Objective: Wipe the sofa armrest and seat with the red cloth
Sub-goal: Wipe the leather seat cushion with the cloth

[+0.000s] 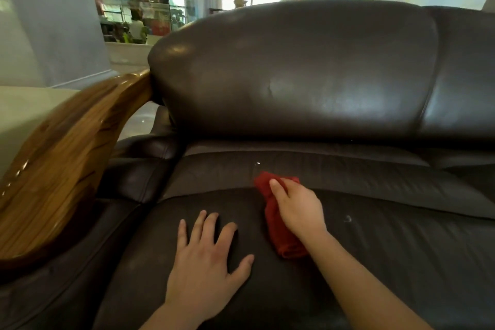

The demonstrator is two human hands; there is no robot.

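Clasping the red cloth on the seat, right hand; left hand spread flat beside.

My right hand presses the bunched red cloth onto the dark leather seat, fingers closed over its upper end while the rest trails back beside my wrist. My left hand lies flat just beside it, fingers spread on the cushion. The wooden armrest curves up at the left, meeting the backrest.
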